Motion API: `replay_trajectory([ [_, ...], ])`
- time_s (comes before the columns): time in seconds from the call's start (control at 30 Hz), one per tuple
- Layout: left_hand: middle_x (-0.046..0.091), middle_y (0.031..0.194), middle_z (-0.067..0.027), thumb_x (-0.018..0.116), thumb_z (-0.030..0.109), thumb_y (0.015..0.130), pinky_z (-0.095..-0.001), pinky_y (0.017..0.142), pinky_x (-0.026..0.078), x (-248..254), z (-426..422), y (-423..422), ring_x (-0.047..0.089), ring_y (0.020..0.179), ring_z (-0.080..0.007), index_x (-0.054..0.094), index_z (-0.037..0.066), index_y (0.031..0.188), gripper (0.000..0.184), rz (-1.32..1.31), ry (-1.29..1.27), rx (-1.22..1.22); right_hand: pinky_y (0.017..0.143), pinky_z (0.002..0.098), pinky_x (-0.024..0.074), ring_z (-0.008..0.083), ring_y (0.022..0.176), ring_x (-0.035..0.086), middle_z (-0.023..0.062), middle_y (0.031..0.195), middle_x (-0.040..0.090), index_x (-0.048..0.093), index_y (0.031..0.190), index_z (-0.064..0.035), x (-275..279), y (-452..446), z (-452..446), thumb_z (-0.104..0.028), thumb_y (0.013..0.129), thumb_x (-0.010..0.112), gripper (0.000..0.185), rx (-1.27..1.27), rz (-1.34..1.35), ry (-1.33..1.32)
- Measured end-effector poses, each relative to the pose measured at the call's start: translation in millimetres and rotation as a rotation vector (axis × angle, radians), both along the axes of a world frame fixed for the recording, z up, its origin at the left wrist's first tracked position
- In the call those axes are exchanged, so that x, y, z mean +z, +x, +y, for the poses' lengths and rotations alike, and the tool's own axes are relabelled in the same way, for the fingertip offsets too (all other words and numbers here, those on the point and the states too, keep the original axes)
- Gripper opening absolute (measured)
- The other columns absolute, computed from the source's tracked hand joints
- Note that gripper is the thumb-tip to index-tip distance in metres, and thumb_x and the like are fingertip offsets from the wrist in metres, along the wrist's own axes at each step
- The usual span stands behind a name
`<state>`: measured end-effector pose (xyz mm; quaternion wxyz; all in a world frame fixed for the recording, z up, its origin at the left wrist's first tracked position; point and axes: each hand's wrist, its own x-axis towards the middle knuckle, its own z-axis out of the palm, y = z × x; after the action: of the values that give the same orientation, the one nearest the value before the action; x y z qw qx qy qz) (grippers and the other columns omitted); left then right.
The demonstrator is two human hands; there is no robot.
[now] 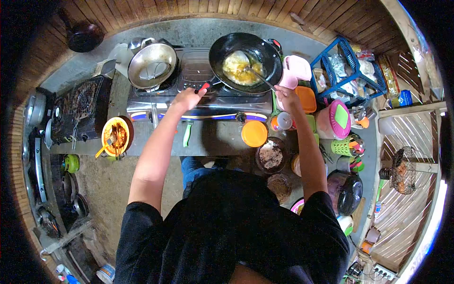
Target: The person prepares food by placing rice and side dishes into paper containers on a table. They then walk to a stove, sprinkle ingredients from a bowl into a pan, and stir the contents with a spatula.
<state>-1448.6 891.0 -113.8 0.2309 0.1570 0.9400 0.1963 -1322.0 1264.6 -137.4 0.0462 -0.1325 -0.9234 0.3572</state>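
Observation:
A black wok point(269, 52) stands on the right side of the stove point(195, 71), with yellow liquid and a pale mass point(235, 64) in it. My left hand point(187, 99) is closed round the wok's red and black handle point(203, 87). In my right hand point(287, 97) is the dark handle of a spatula point(260, 77), whose head lies in the food. A silver pan point(152, 66) sits on the left burner, with a metal utensil across it.
At the left are a grill rack point(85, 97) and an orange bowl point(116, 135) of red sauce with utensils. An orange lid point(254, 134), a dark bowl point(270, 155), a pink-lidded container point(333, 119) and a blue rack point(340, 61) stand at the right.

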Motion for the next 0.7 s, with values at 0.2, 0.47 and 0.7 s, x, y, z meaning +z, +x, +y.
replay_trajectory([
  [0.2, 0.057, 0.119, -0.0225, 0.036, 0.062, 0.088, -0.0420, 0.098, 0.040, -3, 0, -2, 0.052, 0.114, -0.0360, 0.057, 0.002, 0.118, 0.070, -0.009, -0.001, 0.001, 0.066, 0.0422, 0.0493, 0.0338, 0.076, 0.063, 0.0193, 0.086, 0.065, 0.062, 0.111, -0.0047, 35, 10, -8, -0.017, 0.088, 0.054, 0.027, -0.035, 0.255, 0.394],
  [0.47, 0.056, 0.121, -0.0218, 0.036, 0.063, 0.087, -0.0411, 0.099, 0.040, -12, -1, -7, 0.051, 0.116, -0.0352, 0.057, 0.003, 0.119, 0.071, -0.044, -0.024, 0.032, 0.068, 0.0459, 0.0515, 0.0381, 0.080, 0.063, 0.0202, 0.095, 0.065, 0.062, 0.110, -0.0065, 37, 22, -1, -0.018, 0.087, 0.052, 0.028, -0.050, 0.036, 0.600],
  [0.7, 0.053, 0.124, -0.0238, 0.036, 0.063, 0.087, -0.0411, 0.099, 0.039, -9, 0, -6, 0.050, 0.118, -0.0347, 0.054, 0.000, 0.121, 0.074, -0.060, -0.027, 0.025, 0.080, 0.0429, 0.0493, 0.0359, 0.085, 0.063, 0.0183, 0.089, 0.066, 0.064, 0.109, -0.0069, 18, 19, 3, -0.023, 0.086, 0.055, 0.029, 0.129, 0.018, 0.120],
])
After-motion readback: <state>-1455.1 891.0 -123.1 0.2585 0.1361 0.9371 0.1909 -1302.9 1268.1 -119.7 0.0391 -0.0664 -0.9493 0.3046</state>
